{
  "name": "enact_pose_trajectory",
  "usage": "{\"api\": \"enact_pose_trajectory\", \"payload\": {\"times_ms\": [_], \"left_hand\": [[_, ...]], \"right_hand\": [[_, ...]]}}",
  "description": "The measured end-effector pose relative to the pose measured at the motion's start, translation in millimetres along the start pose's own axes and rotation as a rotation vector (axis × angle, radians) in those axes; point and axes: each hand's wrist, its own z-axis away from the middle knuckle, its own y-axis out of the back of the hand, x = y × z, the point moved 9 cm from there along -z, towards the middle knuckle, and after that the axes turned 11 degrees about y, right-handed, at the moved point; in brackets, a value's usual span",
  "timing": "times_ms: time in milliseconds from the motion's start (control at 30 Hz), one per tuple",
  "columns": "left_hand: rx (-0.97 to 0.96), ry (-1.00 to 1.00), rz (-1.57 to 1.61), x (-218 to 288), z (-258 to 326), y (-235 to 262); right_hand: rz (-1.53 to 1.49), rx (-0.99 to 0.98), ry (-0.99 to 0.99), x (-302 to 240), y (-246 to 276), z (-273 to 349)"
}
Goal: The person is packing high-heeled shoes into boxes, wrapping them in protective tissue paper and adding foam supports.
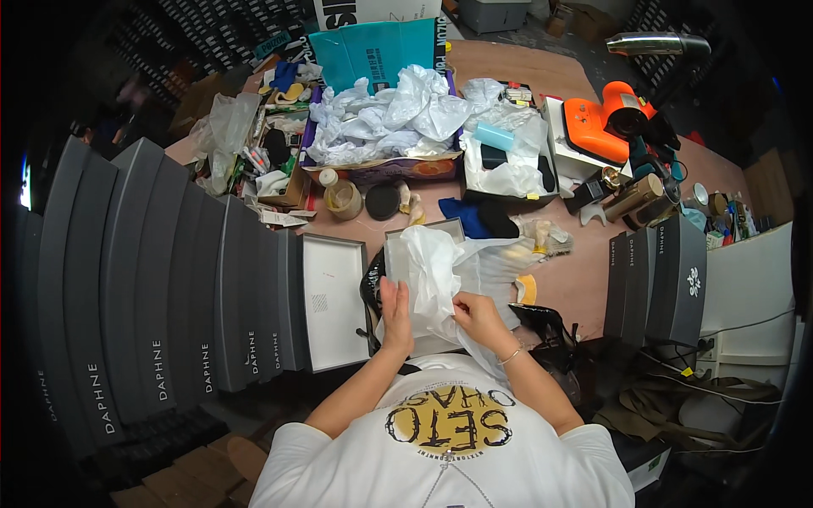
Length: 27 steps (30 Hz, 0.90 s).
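left hand (395, 317) stretches flat; right hand (478, 323) pinches white wrapping (430, 264).

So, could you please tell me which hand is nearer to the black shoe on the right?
Right: the right hand is just left of the black shoe, pinching white wrapping. The left hand is farther left, beyond the wrapping.

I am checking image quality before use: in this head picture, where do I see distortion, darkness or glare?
Head view: the grey boxes at left curve toward the rim; head view: the corners fall into black; head view: the silver nozzle carries bright highlights; head view: the left hand and right hand have clear outlines.
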Motion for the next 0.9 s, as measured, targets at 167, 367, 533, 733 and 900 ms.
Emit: {"api": "enact_pose_trajectory", "payload": {"times_ms": [167,367,533,733,900], "left_hand": [[0.135,-0.561,-0.904,75,65,-32],[0.172,-0.407,-0.624,39,29,26],[0.127,-0.179,-0.382,54,19,2],[-0.167,-0.504,-0.627,85,72,-75],[-0.634,-0.593,-0.739,44,101,-123]], "right_hand": [[-0.191,-0.084,-0.022,-15,-12,-11],[-0.152,0.015,-0.060,-10,28,-17],[-0.085,-0.169,0.094,-112,33,0],[-0.124,-0.221,0.117,-24,-33,-33],[-0.256,-0.135,0.140,-22,-42,-54]]}}
